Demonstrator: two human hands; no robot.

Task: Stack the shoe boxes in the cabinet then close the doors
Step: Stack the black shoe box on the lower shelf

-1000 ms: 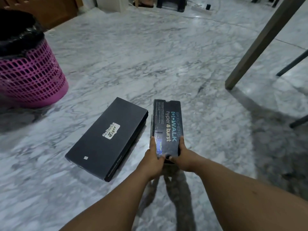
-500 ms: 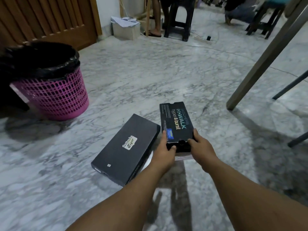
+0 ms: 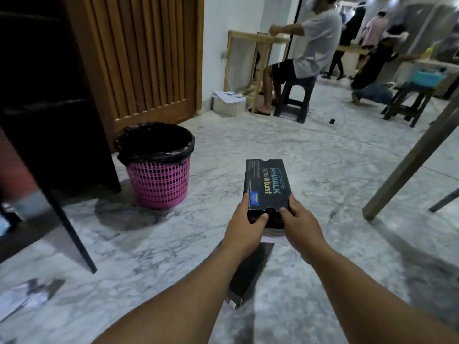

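Open marble floor [image 3: 310, 150] ahead; pink bin [image 3: 159, 180] stands left (near the dark cabinet [image 3: 57, 115]), wooden leg [image 3: 407, 167] right.

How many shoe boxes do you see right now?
2. The GOwalk box is held off the floor by the left hand and right hand. A second black box lies on the floor under the forearms, mostly hidden. Others may be out of view.
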